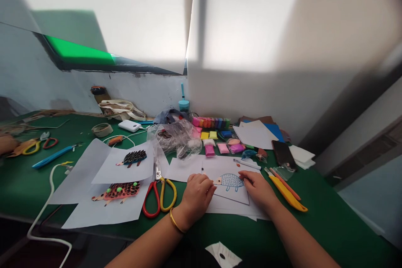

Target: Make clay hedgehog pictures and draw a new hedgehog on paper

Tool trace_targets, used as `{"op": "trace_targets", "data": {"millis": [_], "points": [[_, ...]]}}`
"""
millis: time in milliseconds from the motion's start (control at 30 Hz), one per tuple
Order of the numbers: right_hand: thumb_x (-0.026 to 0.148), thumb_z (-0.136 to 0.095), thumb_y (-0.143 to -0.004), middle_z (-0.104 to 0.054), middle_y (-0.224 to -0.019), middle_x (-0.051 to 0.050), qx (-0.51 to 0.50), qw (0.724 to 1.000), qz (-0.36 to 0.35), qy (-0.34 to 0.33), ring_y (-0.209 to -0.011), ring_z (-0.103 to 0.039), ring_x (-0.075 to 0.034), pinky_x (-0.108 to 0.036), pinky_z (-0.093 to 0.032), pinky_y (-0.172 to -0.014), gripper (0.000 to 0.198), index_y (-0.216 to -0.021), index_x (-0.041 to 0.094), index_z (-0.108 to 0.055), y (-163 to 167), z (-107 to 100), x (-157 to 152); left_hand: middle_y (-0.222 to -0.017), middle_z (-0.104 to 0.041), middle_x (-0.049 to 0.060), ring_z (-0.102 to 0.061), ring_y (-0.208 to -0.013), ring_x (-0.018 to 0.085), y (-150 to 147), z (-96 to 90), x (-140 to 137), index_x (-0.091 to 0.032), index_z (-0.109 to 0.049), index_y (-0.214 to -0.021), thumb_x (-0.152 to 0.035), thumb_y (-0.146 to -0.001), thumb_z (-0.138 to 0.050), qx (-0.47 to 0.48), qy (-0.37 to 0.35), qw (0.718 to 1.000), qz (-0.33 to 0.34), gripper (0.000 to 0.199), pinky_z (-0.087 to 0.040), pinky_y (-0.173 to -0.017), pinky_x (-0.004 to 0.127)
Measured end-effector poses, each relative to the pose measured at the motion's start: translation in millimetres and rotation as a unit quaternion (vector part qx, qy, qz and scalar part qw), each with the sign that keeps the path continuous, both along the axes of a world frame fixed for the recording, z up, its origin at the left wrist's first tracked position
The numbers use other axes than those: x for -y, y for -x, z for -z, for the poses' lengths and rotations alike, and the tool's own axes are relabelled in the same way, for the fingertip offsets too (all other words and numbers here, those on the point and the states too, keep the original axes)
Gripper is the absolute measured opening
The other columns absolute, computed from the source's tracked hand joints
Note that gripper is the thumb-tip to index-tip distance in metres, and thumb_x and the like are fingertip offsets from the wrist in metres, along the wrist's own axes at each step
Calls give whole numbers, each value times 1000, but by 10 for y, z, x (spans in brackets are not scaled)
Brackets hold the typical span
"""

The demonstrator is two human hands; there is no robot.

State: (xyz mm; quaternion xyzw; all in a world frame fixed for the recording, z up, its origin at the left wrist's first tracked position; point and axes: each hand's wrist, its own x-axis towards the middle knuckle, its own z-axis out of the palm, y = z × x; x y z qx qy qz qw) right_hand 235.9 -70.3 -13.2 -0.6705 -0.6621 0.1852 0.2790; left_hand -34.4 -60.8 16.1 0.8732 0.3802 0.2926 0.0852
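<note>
A sheet of white paper (241,198) carries a blue-outlined hedgehog (231,181) with a scale-like pattern on its body and a peach-coloured face. My left hand (197,194), a gold bangle at its wrist, is curled beside the face, thumb and fingers drawn together; whatever is between the fingertips is too small to make out. On the hedgehog's rear edge rest the fingertips of my right hand (259,188), loosely bent and partly stretched, holding nothing visible. More white sheets lie underneath. Red-and-yellow-handled scissors (159,197) lie left of my left hand.
Two decorated hedgehog pictures, one dark (135,158) and one red (121,192), lie at left. Several clay packets (210,150) and a plastic bag (176,138) sit behind. A yellow cutter (287,192) and a phone (283,153) are at right. Another person's hand (9,144) shows far left.
</note>
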Motion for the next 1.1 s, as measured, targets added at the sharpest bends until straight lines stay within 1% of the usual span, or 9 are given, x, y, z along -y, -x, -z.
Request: {"op": "trace_targets", "data": {"millis": [100,233,300,567,733,800,1033,1100], "points": [[28,-42,-86,-70,-112,-6,0,1000,2,2,-111,-58,-22,-36,-42,-99,41,-118,20,-65,7,-16,5,-88,-59,4,-53,-86,20,-12,-5,8,-19,-54,-80,-25,-95,-45,-4,-3,1000,-12,19,-40,-83,37],[28,-41,-87,-70,-111,-6,3,1000,-1,0,-111,-58,-22,-36,-42,-100,41,-119,20,-65,12,-25,9,-92,-59,4,-52,-89,20,-16,7,12,-19,-54,-84,-20,-91,-52,12,-1,1000,-10,7,-40,-84,37],[29,-41,-87,-70,-111,-6,2,1000,-1,2,-111,-58,-22,-36,-42,-100,41,-119,20,-65,8,-19,8,-93,-60,4,-53,-91,20,-11,15,9,-20,-56,-86,-17,-90,-53,16,1,1000,-2,5,-40,-85,37],[29,-42,-86,-70,-112,-6,-6,1000,4,1,-111,-58,-23,-37,-42,-99,41,-118,21,-66,-2,10,-7,-91,-64,2,-57,-88,18,-9,21,-11,-21,-60,-88,-15,-93,-50,12,-7,1000,18,13,-38,-85,36],[29,-43,-86,-70,-111,-6,-5,1000,5,3,-110,-59,-23,-37,-43,-99,40,-118,21,-66,11,-25,10,-93,-64,3,-56,-90,19,-2,36,-17,-20,-59,-86,-18,-90,-58,9,-3,1000,12,4,-38,-86,37],[29,-43,-86,-70,-111,-6,-4,1000,5,0,-110,-59,-22,-36,-43,-99,40,-118,21,-66,13,-31,14,-91,-64,2,-56,-89,19,-2,45,-25,-20,-59,-85,-18,-89,-60,7,-2,1000,10,5,-37,-86,38],[28,-42,-87,-70,-111,-5,-2,1000,2,4,-111,-58,-22,-36,-42,-99,40,-118,21,-65,18,-33,5,-90,-65,2,-57,-87,18,-11,43,-18,-20,-61,-87,-16,-93,-52,13,-6,1000,21,11,-37,-86,37],[28,-41,-87,-70,-111,-5,-1,1000,3,5,-110,-58,-22,-36,-42,-99,41,-119,20,-65,24,-37,6,-89,-65,2,-57,-87,18,-11,32,-12,-20,-61,-86,-17,-93,-53,11,-6,1000,21,11,-37,-86,37]]}}
